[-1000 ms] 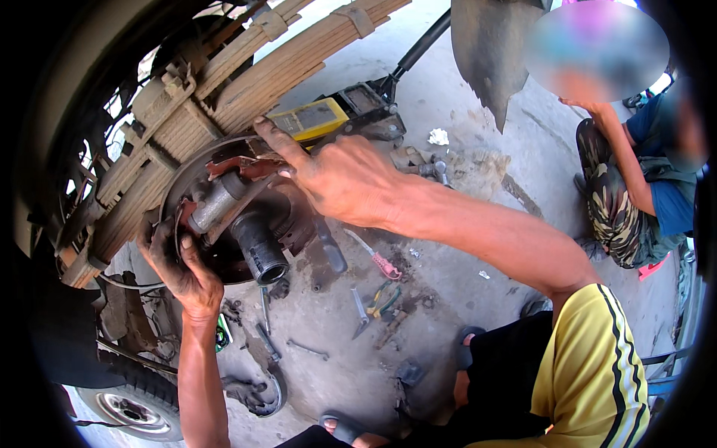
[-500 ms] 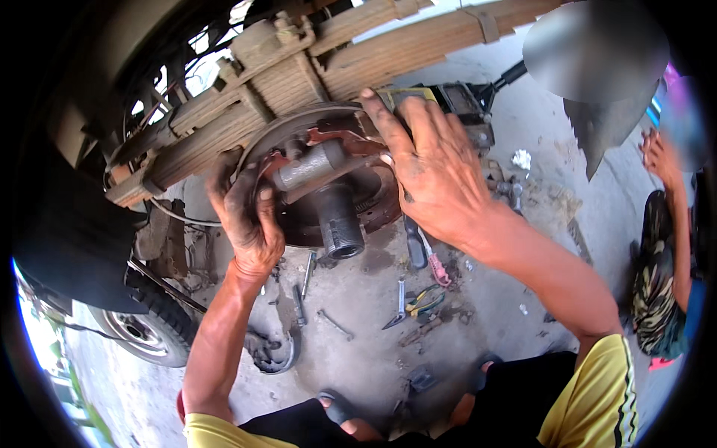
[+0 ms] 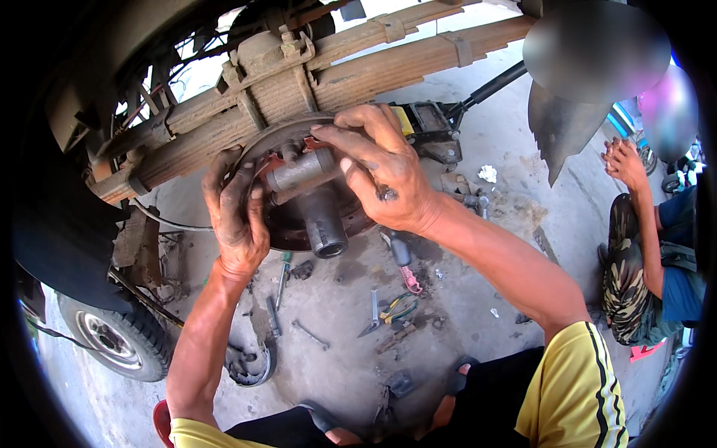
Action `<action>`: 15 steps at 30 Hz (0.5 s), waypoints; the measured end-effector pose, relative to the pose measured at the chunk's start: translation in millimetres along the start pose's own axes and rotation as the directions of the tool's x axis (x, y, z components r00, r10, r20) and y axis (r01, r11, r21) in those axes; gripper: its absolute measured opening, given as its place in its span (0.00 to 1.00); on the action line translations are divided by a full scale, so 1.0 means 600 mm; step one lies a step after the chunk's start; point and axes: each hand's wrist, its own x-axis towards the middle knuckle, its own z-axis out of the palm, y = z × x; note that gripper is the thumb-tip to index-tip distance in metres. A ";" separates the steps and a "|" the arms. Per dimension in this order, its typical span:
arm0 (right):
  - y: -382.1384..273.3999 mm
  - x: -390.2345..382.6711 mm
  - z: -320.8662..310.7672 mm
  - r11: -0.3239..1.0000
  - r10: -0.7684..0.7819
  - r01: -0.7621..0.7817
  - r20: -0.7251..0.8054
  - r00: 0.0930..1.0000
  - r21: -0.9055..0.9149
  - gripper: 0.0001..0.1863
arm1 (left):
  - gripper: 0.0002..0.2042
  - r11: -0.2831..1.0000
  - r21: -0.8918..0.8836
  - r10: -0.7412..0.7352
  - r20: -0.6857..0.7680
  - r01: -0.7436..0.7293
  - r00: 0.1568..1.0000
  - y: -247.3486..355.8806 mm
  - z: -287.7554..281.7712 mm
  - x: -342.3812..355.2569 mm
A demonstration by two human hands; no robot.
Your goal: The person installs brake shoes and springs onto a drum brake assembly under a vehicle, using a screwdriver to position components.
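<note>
Below a leaf spring sits an open drum brake, its round backing plate [image 3: 287, 240] dark and dirty. A grey wheel cylinder [image 3: 302, 170] lies across its upper part, and a dark hollow axle tube [image 3: 325, 228] sticks out beneath. My left hand [image 3: 237, 205] is closed round the left end of the reddish brake shoe [image 3: 312, 142], thumb on the near side. On the right end, my right hand [image 3: 388, 175] has its fingers bent over the top and its thumb beside the cylinder. The fingers hide much of the shoe, so its exact seating cannot be made out.
Rusty leaf springs [image 3: 351, 78] cross above, with a jack [image 3: 437, 123] behind. Pliers [image 3: 399, 308], a screwdriver [image 3: 283, 280], a wrench [image 3: 310, 334] and a loose curved shoe [image 3: 258, 369] lie on the concrete. A person [image 3: 635, 254] crouches at right; a tyre [image 3: 123, 340] stands left.
My right hand has shifted inward and its fingers have bent closer to the wheel cylinder. My left hand keeps its place on the left end. The whole view has swung slightly.
</note>
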 end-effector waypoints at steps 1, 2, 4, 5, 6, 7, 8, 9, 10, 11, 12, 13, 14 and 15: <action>0.001 -0.002 0.004 1.000 0.002 -0.002 -0.005 1.000 -0.011 0.30 | 0.13 1.000 -0.003 -0.004 0.004 0.004 1.000 0.000 -0.001 -0.001; 0.002 -0.002 0.006 1.000 0.003 -0.003 -0.011 1.000 -0.023 0.30 | 0.13 1.000 -0.007 0.004 0.009 -0.004 1.000 -0.001 -0.002 -0.001; -0.001 0.001 0.008 0.999 -0.013 0.012 -0.022 1.000 -0.030 0.29 | 0.14 1.000 -0.012 0.023 0.017 -0.023 1.000 -0.004 -0.004 0.002; -0.002 0.002 0.009 0.999 -0.021 0.020 -0.028 0.999 -0.034 0.29 | 0.14 1.000 0.001 0.029 0.020 -0.029 0.999 -0.003 -0.004 0.004; -0.003 0.003 0.010 0.999 -0.024 0.023 -0.031 0.999 -0.037 0.28 | 0.13 0.999 0.019 0.038 0.032 -0.039 0.999 0.000 -0.007 0.007; -0.004 0.005 0.010 0.999 -0.027 0.026 -0.034 0.999 -0.039 0.28 | 0.13 0.998 0.036 0.047 0.043 -0.049 0.998 0.001 -0.008 0.009; -0.004 0.006 0.009 0.999 -0.030 0.029 -0.036 0.999 -0.042 0.27 | 0.13 0.998 0.029 0.048 0.041 -0.050 0.998 0.001 -0.008 0.010; -0.003 0.006 0.011 0.999 -0.034 0.033 -0.045 0.998 -0.034 0.27 | 0.13 0.999 0.021 0.049 0.042 -0.050 0.998 0.000 -0.007 0.009; -0.003 0.006 0.014 0.999 -0.038 0.037 -0.054 0.998 -0.026 0.27 | 0.13 0.999 0.013 0.050 0.043 -0.050 0.998 0.000 -0.006 0.009; -0.001 0.007 0.017 0.999 -0.042 0.041 -0.062 0.997 -0.019 0.26 | 0.13 0.999 0.022 0.043 0.047 -0.044 0.998 -0.001 -0.008 0.006; -0.001 0.009 0.015 0.999 -0.048 0.048 -0.056 0.997 -0.010 0.25 | 0.13 0.999 0.028 0.042 0.049 -0.044 0.998 -0.002 -0.011 0.005; -0.002 0.012 0.013 0.999 -0.054 0.054 -0.050 0.997 -0.002 0.24 | 0.13 0.999 0.034 0.041 0.052 -0.043 0.998 -0.003 -0.011 0.006; -0.001 0.014 0.010 0.998 -0.061 0.061 -0.043 0.997 0.006 0.24 | 0.14 0.999 0.035 0.039 0.061 -0.041 0.997 -0.001 -0.009 0.008; 0.002 0.015 0.010 0.998 -0.059 0.061 -0.053 0.997 0.033 0.25 | 0.14 0.998 0.044 0.035 0.075 -0.038 0.997 0.000 -0.012 0.011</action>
